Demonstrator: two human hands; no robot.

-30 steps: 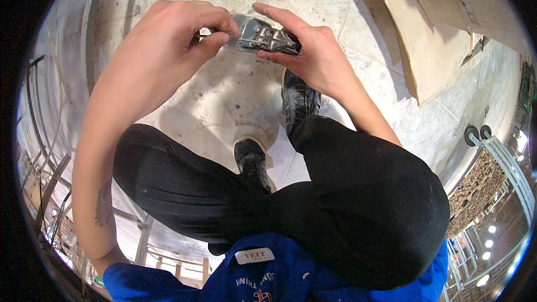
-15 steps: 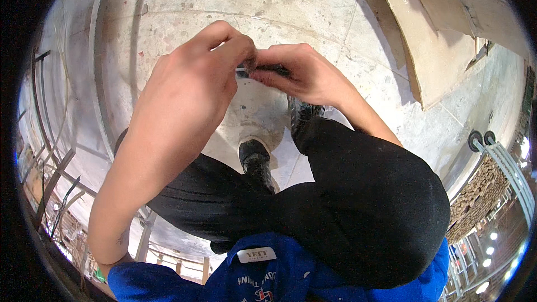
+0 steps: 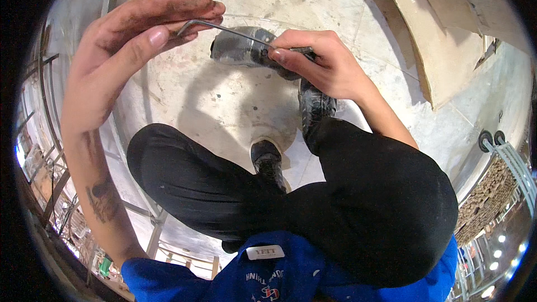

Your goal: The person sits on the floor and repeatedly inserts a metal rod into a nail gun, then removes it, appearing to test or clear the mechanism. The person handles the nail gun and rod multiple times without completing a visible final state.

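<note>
My right hand [image 3: 320, 62] pinches a thin grey hex key [image 3: 232, 29], its long arm pointing left and its short bent end near my left thumb. My left hand [image 3: 131, 36] is raised at the far left, its fingers stretched out with dark smudges on them, and it grips nothing. Whether the key's bent tip touches the left thumb, I cannot tell. Behind the key is a rounded grey-and-black object [image 3: 238, 50], apparently on the floor, its right part hidden by my right hand. A small dark end sticks out beside the right fingers.
Pale stained floor [image 3: 196, 89] lies below, with my black shoes [image 3: 267, 159] on it. Large cardboard sheets [image 3: 411, 33] stand at the far right. A wheeled rack [image 3: 498, 162] is at the right edge, and metal frames [image 3: 50, 151] line the left.
My hands have come apart: the left has moved left and its fingers have straightened. The hex key now shows in my right hand, and the grey-and-black object behind it has come into sight.
</note>
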